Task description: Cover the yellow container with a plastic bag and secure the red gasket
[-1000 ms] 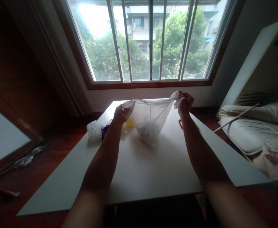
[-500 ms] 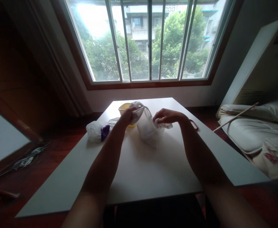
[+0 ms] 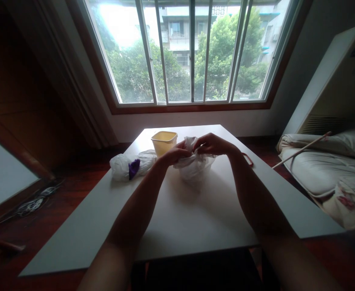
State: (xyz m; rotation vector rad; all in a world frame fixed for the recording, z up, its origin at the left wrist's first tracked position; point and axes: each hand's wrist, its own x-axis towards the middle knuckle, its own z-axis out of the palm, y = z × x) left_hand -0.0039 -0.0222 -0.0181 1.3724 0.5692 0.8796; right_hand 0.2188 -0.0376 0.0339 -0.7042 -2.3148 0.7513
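A translucent white plastic bag (image 3: pixel 195 171) is between my two hands over the white table, its body bulging below them. My left hand (image 3: pixel 179 152) pinches the bag's upper left edge. Close beside it, my right hand (image 3: pixel 209 144) has its fingers closed on the top of the same bag. Just behind my left hand stands a yellow container (image 3: pixel 162 141), upright with its open top showing. Another clear plastic bag (image 3: pixel 119 166), with a purple piece (image 3: pixel 134 168) at its middle, lies to the left of the container.
The white table (image 3: pixel 192 226) stretches from near my body toward the window. A red loop (image 3: pixel 248 159) lies at its right edge, partly behind my right forearm. A cushioned seat (image 3: pixel 341 161) with a thin stick (image 3: pixel 301 150) stands to the right.
My left hand has moved right and slightly down, bringing the bag's edges together near my right hand. The yellow container shows more fully, and the bag's body has shifted.
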